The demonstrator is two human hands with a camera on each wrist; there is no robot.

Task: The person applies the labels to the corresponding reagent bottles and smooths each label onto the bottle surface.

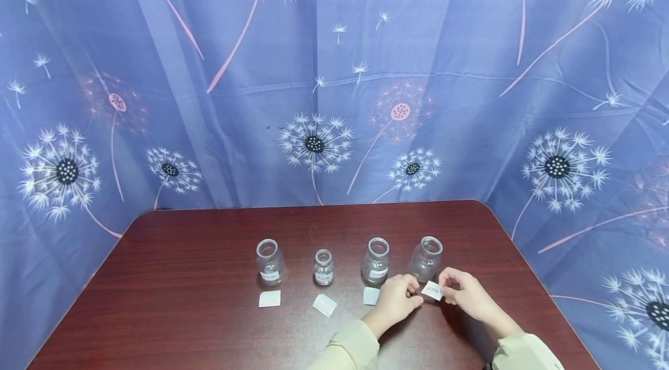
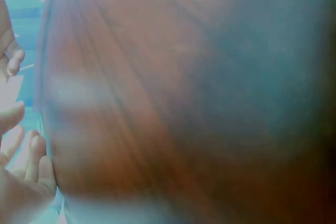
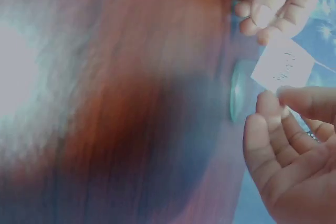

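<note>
Between thumb and fingers, my right hand [image 1: 467,294] pinches a small white label [image 1: 432,290] with dark print. My left hand [image 1: 395,299] is at the label's left side, its thumb and fingertips apart; whether one touches the label's edge is hard to tell. Just behind both hands stands a clear glass jar [image 1: 425,259]. In the right wrist view, the label [image 3: 283,67] is tilted in the right hand's [image 3: 296,156] fingertips, with the left hand [image 3: 281,3] above it. The left wrist view catches the left hand [image 2: 26,177] only at its edge.
A labelled glass jar [image 1: 376,259], a smaller labelled jar [image 1: 323,268] and another labelled jar [image 1: 270,259] stand to the left. White paper pieces [image 1: 269,299] lie in front of them on the dark red wooden table [image 1: 172,300]. A blue dandelion-print curtain [image 1: 261,97] hangs behind.
</note>
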